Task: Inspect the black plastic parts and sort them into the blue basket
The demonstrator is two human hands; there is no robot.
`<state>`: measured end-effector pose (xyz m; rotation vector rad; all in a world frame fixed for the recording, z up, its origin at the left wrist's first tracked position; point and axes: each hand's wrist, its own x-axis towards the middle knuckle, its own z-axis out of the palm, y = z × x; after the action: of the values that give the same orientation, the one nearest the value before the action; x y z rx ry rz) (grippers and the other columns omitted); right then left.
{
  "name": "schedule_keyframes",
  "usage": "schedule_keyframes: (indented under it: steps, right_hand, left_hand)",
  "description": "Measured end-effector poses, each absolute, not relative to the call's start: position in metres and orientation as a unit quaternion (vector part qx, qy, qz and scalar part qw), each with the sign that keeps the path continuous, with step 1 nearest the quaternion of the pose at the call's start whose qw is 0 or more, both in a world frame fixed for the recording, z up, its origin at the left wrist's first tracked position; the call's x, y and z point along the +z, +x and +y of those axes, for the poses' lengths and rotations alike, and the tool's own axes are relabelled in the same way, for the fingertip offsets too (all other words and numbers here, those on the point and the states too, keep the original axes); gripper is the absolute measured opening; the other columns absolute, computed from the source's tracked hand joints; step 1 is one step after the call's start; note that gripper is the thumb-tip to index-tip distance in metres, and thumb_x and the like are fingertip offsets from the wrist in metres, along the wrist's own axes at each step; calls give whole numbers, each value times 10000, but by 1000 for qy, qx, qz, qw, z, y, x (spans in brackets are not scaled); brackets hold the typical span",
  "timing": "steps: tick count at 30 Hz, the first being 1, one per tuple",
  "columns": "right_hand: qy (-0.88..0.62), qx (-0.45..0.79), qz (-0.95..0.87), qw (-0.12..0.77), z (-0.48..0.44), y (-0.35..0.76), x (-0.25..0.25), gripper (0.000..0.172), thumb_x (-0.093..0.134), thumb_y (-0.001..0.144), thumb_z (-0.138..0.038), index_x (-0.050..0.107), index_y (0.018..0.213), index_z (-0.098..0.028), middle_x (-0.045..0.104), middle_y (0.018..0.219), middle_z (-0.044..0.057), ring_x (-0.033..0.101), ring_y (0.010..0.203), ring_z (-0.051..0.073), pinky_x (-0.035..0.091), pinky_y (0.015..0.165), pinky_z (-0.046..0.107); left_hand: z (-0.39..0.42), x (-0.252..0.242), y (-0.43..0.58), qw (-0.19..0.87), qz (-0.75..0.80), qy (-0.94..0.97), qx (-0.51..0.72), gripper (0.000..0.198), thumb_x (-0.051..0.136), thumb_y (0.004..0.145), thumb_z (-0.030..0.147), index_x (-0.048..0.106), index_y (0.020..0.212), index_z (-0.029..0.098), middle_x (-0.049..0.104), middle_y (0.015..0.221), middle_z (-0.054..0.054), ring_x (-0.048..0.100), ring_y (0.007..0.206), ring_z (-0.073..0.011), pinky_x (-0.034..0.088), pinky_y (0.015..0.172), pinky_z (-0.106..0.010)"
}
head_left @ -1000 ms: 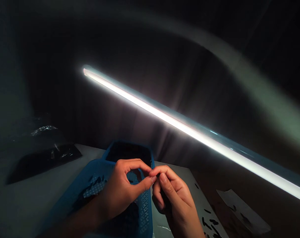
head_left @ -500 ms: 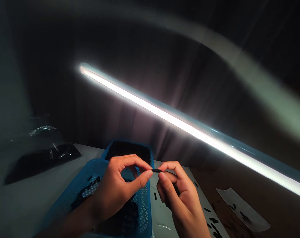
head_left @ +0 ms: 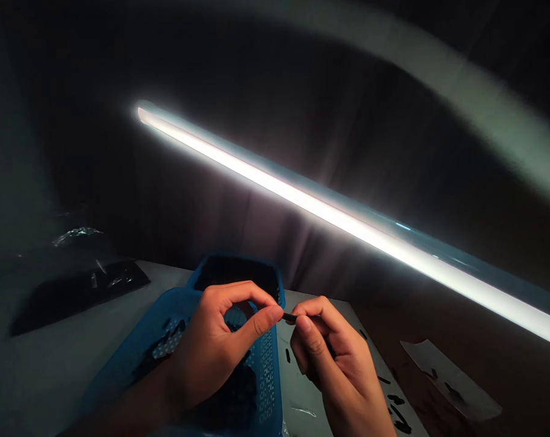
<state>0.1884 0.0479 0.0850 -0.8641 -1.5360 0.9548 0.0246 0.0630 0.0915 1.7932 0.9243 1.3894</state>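
A small, thin black piece (head_left: 289,317) is held between my two hands, above the right rim of the near blue basket. My left hand (head_left: 229,340) pinches its left end between thumb and forefinger. The thumb and forefinger of my right hand (head_left: 336,358) grip the other end, the remaining fingers curled. Below my left hand, the near blue basket (head_left: 270,364) holds many dark pieces. A second blue basket (head_left: 281,285), filled with dark material, stands behind it.
A lit tube lamp (head_left: 302,197) slants across the view above the hands. Black plastic packaging (head_left: 79,297) lies at the left of the white table (head_left: 165,277). Several loose black pieces lie at the right, near a white paper (head_left: 456,382) with dark pieces on it.
The black piece now tilts slightly down to the right. My right hand has shifted a little right and down. The lamp appears slightly higher and further left in the view.
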Motion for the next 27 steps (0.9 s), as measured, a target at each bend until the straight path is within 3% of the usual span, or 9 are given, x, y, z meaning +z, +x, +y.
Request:
schedule_keyframes:
  steps: [6,16,27]
  right_hand:
    - [-390,395,-642,529,55,190,82,327,531,960,-451,538,750,-200,390,567,-51,312,530,107,246,479,242]
    - [-396,429,-630,512,56,193,81,276,541,952,-477,538,1077,-231,385,577,-74,295,539,120,246,487,242]
    - [-382,385,-676,499,56,191,83,219,540,960,-435,562,884,-230,399,593,-59,318,560,128,235,515,270]
  left_hand:
    - [69,87,24,316,380,668,556,205,637,910,314,690,747,203,666,711,44,598,705,-103,451,683,-179]
    - [75,83,24,262,382,664,587,173,654,894,293,688,749,207,668,706,50,606,695,-95,458,671,-170]
    - [73,77,27,242,357,708,560,69,684,877,255,700,812,237,701,765,66,632,730,-90,469,703,-173]
